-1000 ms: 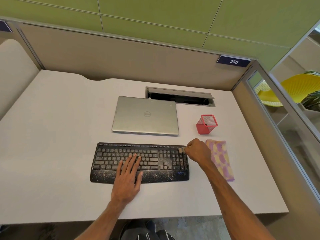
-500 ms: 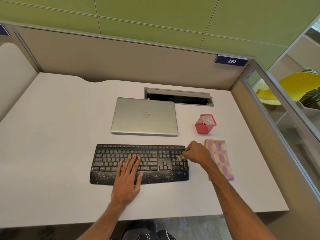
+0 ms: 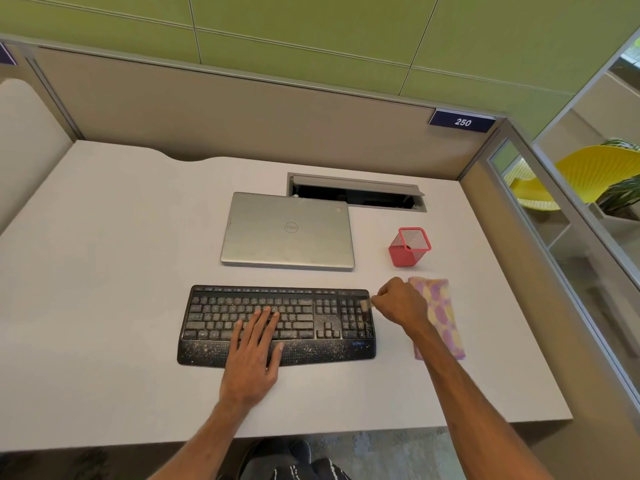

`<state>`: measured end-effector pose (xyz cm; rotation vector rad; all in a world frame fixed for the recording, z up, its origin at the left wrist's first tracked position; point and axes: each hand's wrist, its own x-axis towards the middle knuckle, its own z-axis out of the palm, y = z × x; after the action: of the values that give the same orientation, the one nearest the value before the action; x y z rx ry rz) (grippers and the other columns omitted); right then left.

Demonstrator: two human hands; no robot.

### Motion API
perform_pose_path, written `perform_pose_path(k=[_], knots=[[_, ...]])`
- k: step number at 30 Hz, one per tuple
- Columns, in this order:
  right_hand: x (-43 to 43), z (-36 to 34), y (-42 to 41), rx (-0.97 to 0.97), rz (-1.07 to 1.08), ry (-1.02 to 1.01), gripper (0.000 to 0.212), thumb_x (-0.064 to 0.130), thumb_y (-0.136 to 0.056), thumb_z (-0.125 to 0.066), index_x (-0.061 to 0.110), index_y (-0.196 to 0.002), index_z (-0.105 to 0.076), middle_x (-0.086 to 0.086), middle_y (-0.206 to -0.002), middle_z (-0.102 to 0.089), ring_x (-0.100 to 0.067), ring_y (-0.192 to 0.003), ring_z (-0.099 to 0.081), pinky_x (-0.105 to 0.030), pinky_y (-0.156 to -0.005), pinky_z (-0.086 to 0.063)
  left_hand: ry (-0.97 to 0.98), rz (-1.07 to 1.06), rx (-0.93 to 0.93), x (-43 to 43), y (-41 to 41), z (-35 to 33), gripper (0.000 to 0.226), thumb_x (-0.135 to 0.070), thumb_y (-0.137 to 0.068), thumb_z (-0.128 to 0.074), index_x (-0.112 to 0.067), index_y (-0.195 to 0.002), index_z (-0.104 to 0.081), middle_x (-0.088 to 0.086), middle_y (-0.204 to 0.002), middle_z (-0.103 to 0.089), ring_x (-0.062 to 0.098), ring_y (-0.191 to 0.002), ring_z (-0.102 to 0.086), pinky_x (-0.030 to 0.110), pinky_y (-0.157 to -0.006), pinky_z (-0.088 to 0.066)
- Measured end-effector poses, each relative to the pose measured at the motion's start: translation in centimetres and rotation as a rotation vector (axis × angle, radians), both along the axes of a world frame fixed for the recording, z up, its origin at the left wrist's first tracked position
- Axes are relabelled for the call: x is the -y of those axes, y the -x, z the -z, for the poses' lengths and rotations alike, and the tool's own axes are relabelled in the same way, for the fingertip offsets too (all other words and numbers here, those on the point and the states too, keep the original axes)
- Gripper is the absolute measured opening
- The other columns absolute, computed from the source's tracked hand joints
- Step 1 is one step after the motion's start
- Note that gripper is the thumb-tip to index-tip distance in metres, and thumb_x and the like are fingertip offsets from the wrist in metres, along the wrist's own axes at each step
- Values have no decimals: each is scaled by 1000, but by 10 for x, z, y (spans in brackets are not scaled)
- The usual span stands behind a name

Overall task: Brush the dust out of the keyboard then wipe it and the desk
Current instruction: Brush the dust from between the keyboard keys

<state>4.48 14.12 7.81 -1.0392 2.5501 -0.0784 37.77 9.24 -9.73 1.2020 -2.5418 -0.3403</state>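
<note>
A black keyboard (image 3: pixel 221 327), speckled with pale dust, lies on the white desk (image 3: pixel 104 271). My left hand (image 3: pixel 254 355) rests flat on its keys and palm rest, fingers spread. My right hand (image 3: pixel 401 303) is closed around a small brush (image 3: pixel 365 304); its pale bristles touch the upper right of the number pad. Most of the brush is hidden inside the fist. A folded pink and yellow cloth (image 3: pixel 441 313) lies on the desk just right of that hand, partly under my wrist.
A closed silver laptop (image 3: pixel 287 232) sits behind the keyboard. A red mesh pen cup (image 3: pixel 408 247) stands to the right of it. An open cable hatch (image 3: pixel 356 192) is set into the desk at the back. Partition walls enclose the desk on three sides.
My right hand swept the brush down over the number pad, then came back up to its top right corner. My left hand has stayed on the keyboard.
</note>
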Motion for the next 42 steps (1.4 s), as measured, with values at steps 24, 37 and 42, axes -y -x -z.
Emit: perform_pose_path(k=[24, 37, 42], knots=[[2, 8, -2, -237, -533, 51, 27, 44, -100, -59, 32, -110, -81, 6, -95, -79, -19, -81, -69, -27, -62, -43, -12, 6, -9, 1, -1, 1, 69, -51, -114, -33, -22, -175, -22, 2, -183, -19, 20, -170, -11, 60, -136, -16], [5, 12, -13, -163, -637, 81, 26, 48, -101, -60, 35, -110, -81, 14, -92, -78, -9, -74, -64, -24, -60, -41, -6, 10, -18, 0, -1, -1, 68, -50, -114, -32, -20, -175, -25, 3, -182, -21, 20, -170, -12, 61, -136, -16], [4, 14, -3, -294, -581, -99, 29, 43, -98, -61, 27, -117, -76, 5, -97, -76, -17, -82, -67, -27, -68, -46, -3, 9, -14, 0, 0, 0, 68, -50, -114, -33, -20, -175, -24, 3, -182, -21, 21, -170, -13, 60, -136, -15]])
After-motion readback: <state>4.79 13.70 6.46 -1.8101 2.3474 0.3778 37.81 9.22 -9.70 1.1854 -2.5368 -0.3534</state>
